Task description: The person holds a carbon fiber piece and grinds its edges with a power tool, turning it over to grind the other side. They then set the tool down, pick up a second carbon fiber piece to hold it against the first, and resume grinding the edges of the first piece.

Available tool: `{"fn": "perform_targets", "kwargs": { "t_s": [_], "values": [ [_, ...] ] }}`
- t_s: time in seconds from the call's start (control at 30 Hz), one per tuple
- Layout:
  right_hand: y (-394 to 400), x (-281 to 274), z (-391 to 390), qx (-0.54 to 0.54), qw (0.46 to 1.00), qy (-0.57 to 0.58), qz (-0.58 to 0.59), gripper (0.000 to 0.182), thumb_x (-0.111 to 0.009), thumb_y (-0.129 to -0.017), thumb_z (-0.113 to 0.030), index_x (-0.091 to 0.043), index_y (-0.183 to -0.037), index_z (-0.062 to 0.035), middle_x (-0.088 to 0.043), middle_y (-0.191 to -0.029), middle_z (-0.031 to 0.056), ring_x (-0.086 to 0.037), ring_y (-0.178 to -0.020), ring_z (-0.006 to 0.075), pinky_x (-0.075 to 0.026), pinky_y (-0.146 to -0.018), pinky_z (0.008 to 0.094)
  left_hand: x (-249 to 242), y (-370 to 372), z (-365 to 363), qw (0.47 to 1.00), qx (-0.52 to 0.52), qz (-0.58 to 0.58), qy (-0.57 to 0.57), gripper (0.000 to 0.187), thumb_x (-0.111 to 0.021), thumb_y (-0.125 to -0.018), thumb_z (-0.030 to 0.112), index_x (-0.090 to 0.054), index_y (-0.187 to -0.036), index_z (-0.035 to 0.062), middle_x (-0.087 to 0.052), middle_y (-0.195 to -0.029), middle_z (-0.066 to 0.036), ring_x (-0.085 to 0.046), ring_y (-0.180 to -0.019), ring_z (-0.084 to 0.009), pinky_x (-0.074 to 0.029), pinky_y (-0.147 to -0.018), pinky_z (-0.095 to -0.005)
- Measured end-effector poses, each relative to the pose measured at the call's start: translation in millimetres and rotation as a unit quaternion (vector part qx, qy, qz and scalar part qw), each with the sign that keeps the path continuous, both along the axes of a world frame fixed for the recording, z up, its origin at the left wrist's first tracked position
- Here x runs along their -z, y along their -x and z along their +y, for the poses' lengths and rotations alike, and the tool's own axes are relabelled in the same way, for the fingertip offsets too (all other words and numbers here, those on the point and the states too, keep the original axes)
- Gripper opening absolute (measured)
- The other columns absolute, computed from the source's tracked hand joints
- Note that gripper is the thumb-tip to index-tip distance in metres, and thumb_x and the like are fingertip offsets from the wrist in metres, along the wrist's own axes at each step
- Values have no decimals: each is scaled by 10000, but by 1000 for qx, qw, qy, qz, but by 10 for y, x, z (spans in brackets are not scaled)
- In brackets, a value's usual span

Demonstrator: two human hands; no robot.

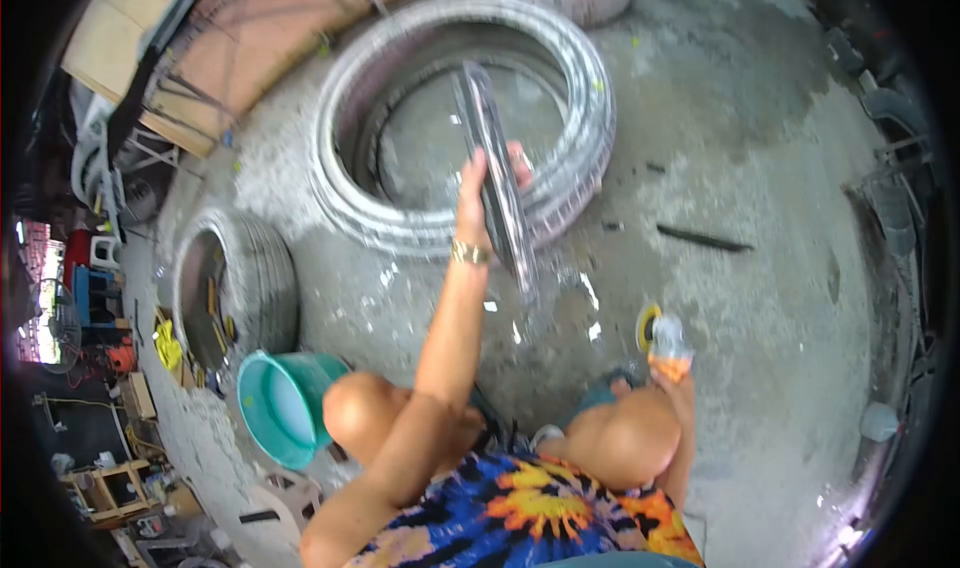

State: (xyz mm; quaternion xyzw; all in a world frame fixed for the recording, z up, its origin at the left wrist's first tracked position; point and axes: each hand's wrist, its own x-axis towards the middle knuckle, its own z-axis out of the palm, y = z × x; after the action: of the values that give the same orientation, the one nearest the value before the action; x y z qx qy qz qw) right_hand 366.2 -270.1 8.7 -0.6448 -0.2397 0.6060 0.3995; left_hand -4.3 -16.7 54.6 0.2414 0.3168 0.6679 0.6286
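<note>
My left hand point(474, 190) is wrapped around a long, glossy dark strip-shaped panel point(504, 203), gripping it near the middle. The panel is raised and tilted in front of me, over the large grey-smeared tire point(345, 203) lying flat on the floor. Fingertips show on the panel's far side. Low on the right, my right hand point(678, 376) is closed around a handheld disc sander point(670, 340) with a yellow round pad and an orange and clear-looking body. That tool is apart from the panel.
A green bucket point(262, 408) of cloudy liquid stands by my left knee. Another tire point(268, 278) stands upright behind it. A black strip point(705, 238) lies on the wet concrete floor point(720, 158). Brown boards point(255, 28) lie at upper left. Car parts point(895, 208) line the right edge.
</note>
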Motion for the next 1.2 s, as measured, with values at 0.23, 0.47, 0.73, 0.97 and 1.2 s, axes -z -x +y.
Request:
{"fn": "perform_targets", "kwargs": {
  "t_s": [0.23, 0.47, 0.73, 0.97, 1.2],
  "values": [
    [22, 32, 69, -4, 1000, 9, -9, 342, -787, -824, -75, -651, -1132, -13, -669, -899, 32, -638, -723, 123, -525, -640, 292, -128, -61, -96, 994, 36, 56, -85, 456, -581, -1028, 426, -569, -1243, 24, -691, -1181, -178, -718, -901, -238, -631, -772, -392],
    [2, 97, 85, -2, 1000, -3, 3, 340, -771, -833, -58, -648, -1147, -13, -670, -917, 36, -642, -724, 129, -530, -642, 300, -178, -68, -90, 976, 96, 143, -131, 870, -758, -753, 690, -554, -1273, 22, -669, -1128, -112, -677, -940, -187, -604, -796, -340],
    [-2, 50, 106, 1, 1000, 6, 12, 343, -771, -834, -60, -636, -1145, -6, -667, -906, 47, -650, -681, 139, -545, -592, 304, -240, -114, -107, 964, 105, 190, -150, 955, -676, -743, 793, -556, -1274, 9, -667, -1144, -115, -666, -927, -167, -573, -800, -319],
    [18, 68, 109, 13, 1000, 4, 12, 353, -772, -835, -70, -616, -1145, -7, -657, -866, 53, -653, -643, 150, -545, -562, 302, -237, -142, -91, 955, 104, 225, -165, 884, -763, -767, 696, -559, -1304, 24, -666, -1173, -121, -661, -953, -167, -550, -834, -325],
    [58, 15, 148, 7, 1000, 21, 4, 372, -780, -834, -76, -622, -1164, -11, -664, -917, 37, -651, -705, 127, -540, -604, 295, -194, -156, -74, 919, 27, 341, -195, 824, -884, -749, 492, -547, -1347, 36, -654, -1207, -79, -614, -1050, -155, -484, -943, -313]
  ]
}}
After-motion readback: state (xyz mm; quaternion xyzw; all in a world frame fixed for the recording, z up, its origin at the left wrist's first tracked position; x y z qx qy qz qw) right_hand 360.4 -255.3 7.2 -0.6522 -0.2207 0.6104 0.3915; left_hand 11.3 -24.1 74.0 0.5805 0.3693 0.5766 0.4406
